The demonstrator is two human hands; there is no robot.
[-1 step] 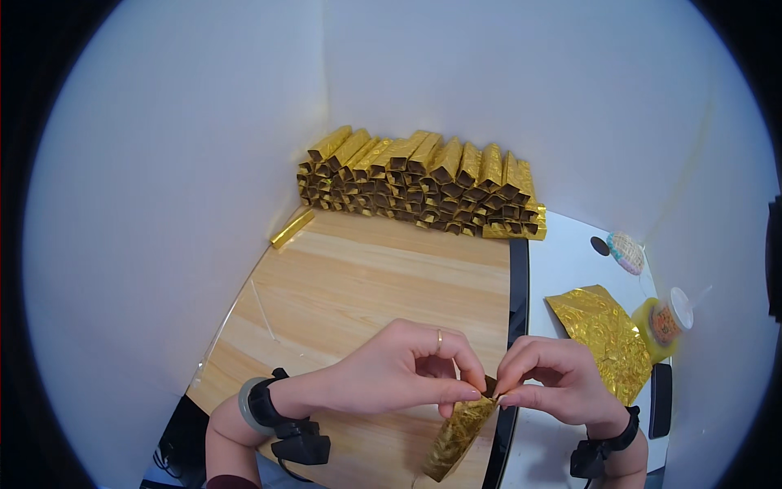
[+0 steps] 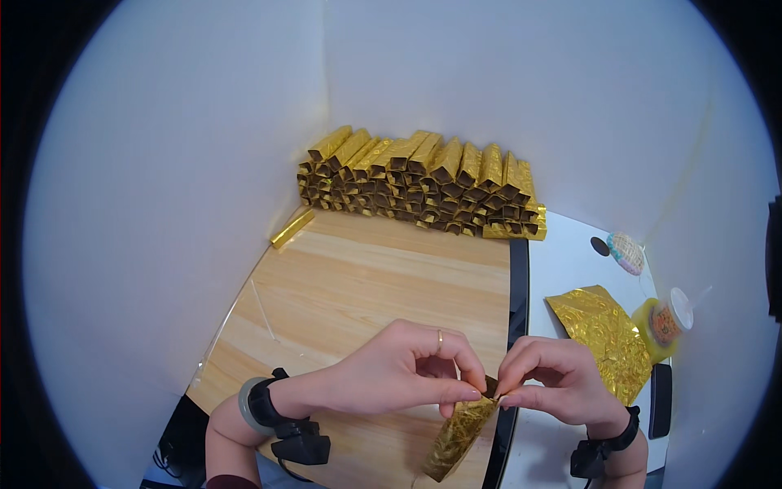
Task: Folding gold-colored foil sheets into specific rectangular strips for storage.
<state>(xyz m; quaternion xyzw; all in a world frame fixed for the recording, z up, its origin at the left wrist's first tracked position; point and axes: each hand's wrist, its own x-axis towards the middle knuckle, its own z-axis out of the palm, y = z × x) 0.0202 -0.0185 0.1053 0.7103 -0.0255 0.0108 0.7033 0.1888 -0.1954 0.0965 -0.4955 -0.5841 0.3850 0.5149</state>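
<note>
A folded gold foil paper tube slants over the front right of the wooden board, near its dark edge. At its upper end my left hand pinches the rim between thumb and fingers; a ring shows on one finger. My right hand pinches the same rim from the other side, fingertips close to those of the left. The fingers hide part of the tube's opening. To the right, a flat gold foil sheet lies on the white surface, close to my right hand.
Many similar gold tubes are stacked along the back wall. One single gold tube lies at the left edge of the wooden board. A white-lidded cup, a yellow roll and a woven pad sit at right. White walls enclose the board.
</note>
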